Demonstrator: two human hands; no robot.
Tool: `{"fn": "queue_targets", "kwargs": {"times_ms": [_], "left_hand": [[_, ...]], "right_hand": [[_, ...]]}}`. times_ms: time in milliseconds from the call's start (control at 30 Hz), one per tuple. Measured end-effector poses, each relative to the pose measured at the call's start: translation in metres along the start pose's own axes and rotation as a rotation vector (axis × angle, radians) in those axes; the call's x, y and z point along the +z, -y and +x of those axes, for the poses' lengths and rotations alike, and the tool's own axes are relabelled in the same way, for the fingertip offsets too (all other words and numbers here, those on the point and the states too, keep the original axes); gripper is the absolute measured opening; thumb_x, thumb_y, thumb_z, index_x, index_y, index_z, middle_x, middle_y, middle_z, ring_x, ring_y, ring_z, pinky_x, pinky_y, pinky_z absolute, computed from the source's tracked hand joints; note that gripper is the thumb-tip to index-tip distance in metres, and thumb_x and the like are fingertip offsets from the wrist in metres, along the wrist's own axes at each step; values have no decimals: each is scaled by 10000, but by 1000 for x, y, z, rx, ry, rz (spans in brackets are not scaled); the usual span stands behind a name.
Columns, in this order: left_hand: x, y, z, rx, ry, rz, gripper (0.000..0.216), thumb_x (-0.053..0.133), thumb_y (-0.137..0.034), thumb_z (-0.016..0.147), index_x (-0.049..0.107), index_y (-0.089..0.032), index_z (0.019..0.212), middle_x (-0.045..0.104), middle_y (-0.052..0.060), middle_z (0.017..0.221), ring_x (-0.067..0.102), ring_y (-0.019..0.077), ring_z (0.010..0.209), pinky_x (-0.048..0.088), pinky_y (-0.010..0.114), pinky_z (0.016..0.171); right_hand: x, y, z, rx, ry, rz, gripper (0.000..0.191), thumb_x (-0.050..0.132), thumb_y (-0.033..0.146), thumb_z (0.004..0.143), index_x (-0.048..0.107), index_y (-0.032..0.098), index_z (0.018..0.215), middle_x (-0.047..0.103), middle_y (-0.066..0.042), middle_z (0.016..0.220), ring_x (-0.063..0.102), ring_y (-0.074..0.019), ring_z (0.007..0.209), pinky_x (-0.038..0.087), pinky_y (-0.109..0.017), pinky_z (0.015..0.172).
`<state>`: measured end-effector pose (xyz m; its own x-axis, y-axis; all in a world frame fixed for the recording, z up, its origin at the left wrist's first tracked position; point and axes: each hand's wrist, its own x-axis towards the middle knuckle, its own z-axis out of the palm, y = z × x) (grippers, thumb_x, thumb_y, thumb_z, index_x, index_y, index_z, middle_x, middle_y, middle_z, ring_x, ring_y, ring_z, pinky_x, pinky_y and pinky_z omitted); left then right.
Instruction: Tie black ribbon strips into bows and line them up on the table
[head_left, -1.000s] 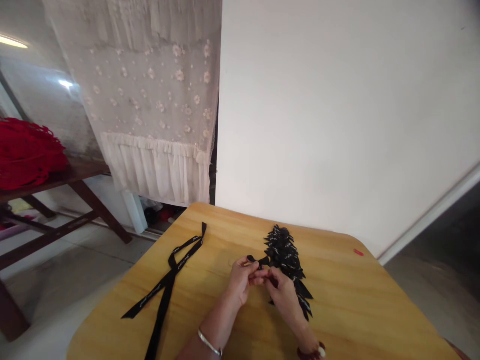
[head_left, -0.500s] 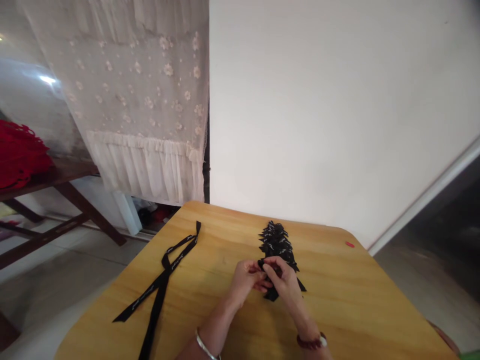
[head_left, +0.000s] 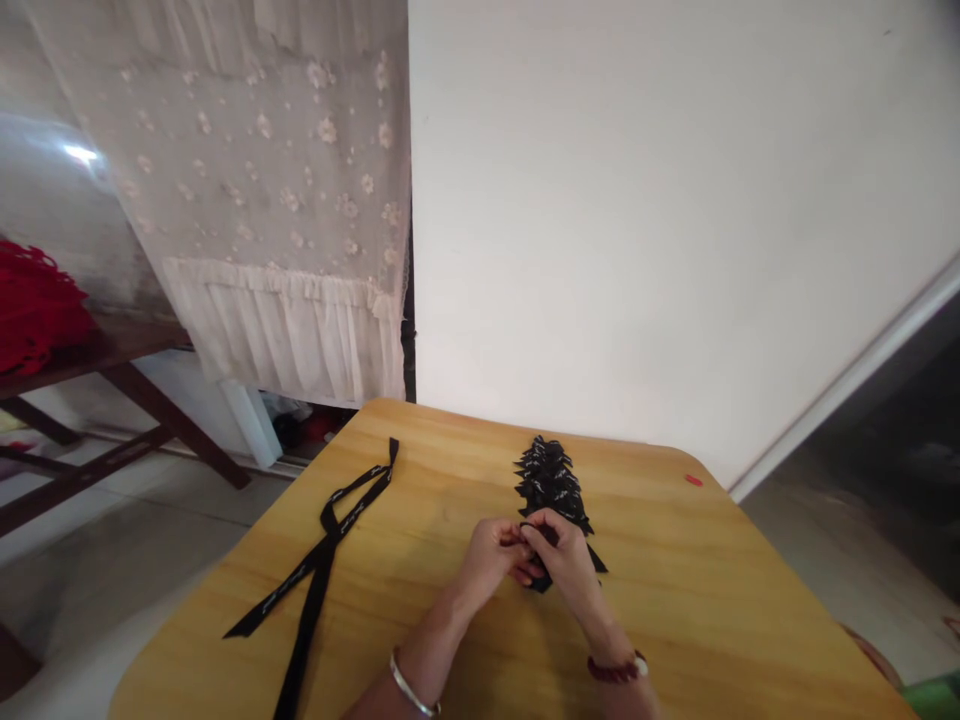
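Observation:
My left hand and my right hand meet near the middle of the table, fingers closed on one black ribbon. A piece of it hangs below the fingertips; its upper part is mostly covered by my fingers. Just beyond my hands lie several black ribbon bows with white lettering, bunched in overlapping rows. To the left, a long black printed ribbon lies loosely crossed over itself, one end running off the near side of the view.
The wooden table has rounded corners and meets a white wall. A small red object lies near its far right corner. At left, a red heap sits on a dark wooden bench, beside a lace curtain.
The view has shifted slightly. My hands stay together on the ribbon, with the fingers moving a little and the hanging piece now lying closer under them.

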<state>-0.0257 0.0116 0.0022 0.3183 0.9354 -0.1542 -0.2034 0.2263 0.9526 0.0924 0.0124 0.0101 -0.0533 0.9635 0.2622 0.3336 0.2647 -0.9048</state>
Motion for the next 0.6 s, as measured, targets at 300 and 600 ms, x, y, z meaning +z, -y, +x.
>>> {"fn": "queue_targets", "kwargs": {"times_ms": [300, 600], "left_hand": [[-8, -6, 0, 33, -143, -213, 236, 674, -269, 540, 538, -123, 665, 637, 36, 591, 616, 170, 535, 472, 252, 483], [-9, -7, 0, 27, -159, -285, 227, 684, -227, 545, 561, -104, 692, 636, 40, 583, 613, 155, 518, 476, 232, 488]], "right_hand": [[-4, 11, -2, 53, -193, 109, 362, 430, 462, 765, 620, 154, 780, 593, -23, 669, 531, -149, 642, 413, -226, 596], [2, 3, -1, 25, -51, 15, 311, 486, 429, 735, 491, 173, 559, 467, 27, 515, 437, -120, 508, 344, -212, 479]]}}
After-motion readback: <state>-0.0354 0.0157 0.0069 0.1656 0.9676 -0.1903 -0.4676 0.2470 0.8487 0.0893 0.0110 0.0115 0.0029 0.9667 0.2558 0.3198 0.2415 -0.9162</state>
